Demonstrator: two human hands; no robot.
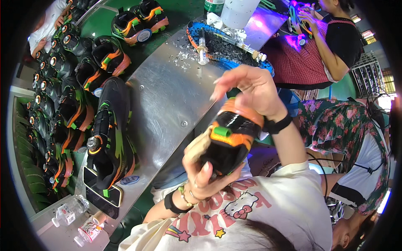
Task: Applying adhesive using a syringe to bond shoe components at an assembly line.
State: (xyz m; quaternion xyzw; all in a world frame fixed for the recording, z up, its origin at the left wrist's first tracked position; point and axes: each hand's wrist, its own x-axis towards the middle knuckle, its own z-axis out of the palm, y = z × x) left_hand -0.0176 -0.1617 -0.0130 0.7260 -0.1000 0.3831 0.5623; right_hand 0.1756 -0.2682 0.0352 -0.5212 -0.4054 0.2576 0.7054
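Observation:
A black sneaker with orange and green heel trim is held in front of my chest, its dark opening facing me. My left hand is closed around the shoe's collar and side, with bracelets on that wrist. Over the heel and sole end, my right hand has its fingers stretched out and apart. Its thumb is close to the sole; whether it touches cannot be told. Another black sneaker with a round dial lies on the metal table, partly over a phone.
Many similar sneakers are massed at the left. A blue-edged tray of dark scraps holds a syringe-like tube, near a white bucket. Small plastic bottles lie lower left. A co-worker sits at the right.

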